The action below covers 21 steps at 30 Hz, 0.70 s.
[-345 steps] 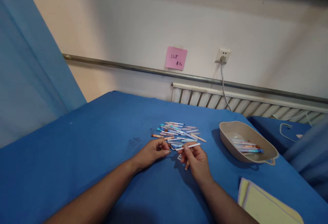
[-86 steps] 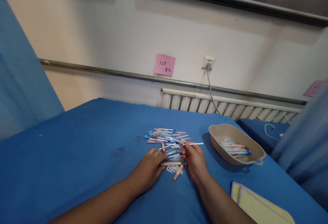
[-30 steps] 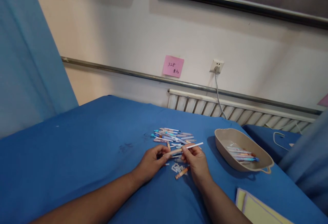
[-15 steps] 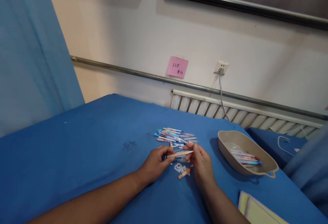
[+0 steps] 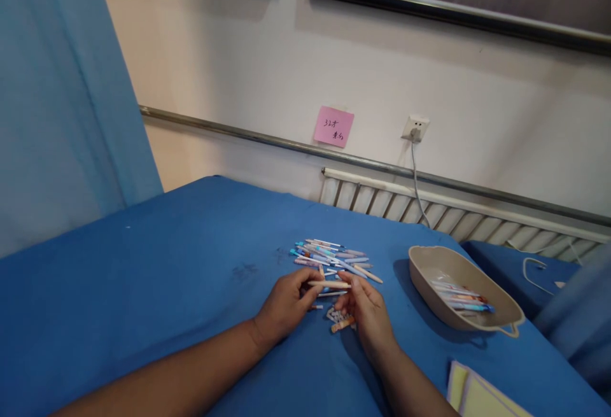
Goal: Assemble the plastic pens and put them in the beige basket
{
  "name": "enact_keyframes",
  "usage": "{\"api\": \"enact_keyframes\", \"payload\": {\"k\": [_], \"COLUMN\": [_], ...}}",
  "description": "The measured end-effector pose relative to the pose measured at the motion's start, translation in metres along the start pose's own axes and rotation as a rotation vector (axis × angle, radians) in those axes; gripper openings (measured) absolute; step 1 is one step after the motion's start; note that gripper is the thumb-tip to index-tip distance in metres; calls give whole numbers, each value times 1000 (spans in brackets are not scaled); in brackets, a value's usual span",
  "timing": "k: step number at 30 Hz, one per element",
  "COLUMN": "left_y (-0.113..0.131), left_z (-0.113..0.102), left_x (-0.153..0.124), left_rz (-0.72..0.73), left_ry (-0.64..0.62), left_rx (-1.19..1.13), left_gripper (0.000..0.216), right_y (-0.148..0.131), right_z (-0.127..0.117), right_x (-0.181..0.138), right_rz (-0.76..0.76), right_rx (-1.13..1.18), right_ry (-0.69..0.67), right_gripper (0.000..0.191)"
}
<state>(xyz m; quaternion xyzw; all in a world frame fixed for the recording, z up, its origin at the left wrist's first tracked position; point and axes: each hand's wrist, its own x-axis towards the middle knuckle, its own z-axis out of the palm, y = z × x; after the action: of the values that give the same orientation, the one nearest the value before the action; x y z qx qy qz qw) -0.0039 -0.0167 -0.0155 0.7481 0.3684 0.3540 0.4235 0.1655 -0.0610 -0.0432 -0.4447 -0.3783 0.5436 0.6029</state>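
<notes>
My left hand and my right hand meet over the blue table. Together they pinch a slim beige pen held level between their fingertips, left fingers at its left end, right fingers at its right end. Just beyond the hands lies a pile of several pens and pen parts, blue, white and pink. An orange pen cap and small white bits lie under my right palm.
A beige oval tray holding several pens stands to the right. Yellow cloths lie at the lower right corner. A radiator, a wall socket with a cable and a pink note are behind the table. Blue curtain at the left.
My right hand carried a thin white refill up to the beige pen in my left hand; the refill no longer sticks out, and both hands now hold the pen level.
</notes>
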Motion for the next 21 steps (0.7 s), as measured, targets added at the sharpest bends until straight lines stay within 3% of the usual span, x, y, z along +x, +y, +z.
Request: {"api": "enact_keyframes", "payload": {"k": [8, 14, 18, 21], "left_y": [4, 14, 19, 18], "left_z": [0, 1, 0, -1], "left_x": [-1, -5, -5, -3], "left_rz": [87, 177, 154, 88], "left_ry": [-77, -195, -207, -179], "left_rx": [140, 192, 207, 119], "left_gripper": [19, 22, 25, 29], "right_y": [-6, -17, -24, -32], "right_z": [-2, 5, 7, -2], "right_x": [4, -4, -7, 0], "right_rz": [-115, -178, -218, -264], "right_rx": [-1, 10, -10, -1], "right_ry": [79, 3, -60, 53], "right_gripper": [52, 54, 61, 54]}}
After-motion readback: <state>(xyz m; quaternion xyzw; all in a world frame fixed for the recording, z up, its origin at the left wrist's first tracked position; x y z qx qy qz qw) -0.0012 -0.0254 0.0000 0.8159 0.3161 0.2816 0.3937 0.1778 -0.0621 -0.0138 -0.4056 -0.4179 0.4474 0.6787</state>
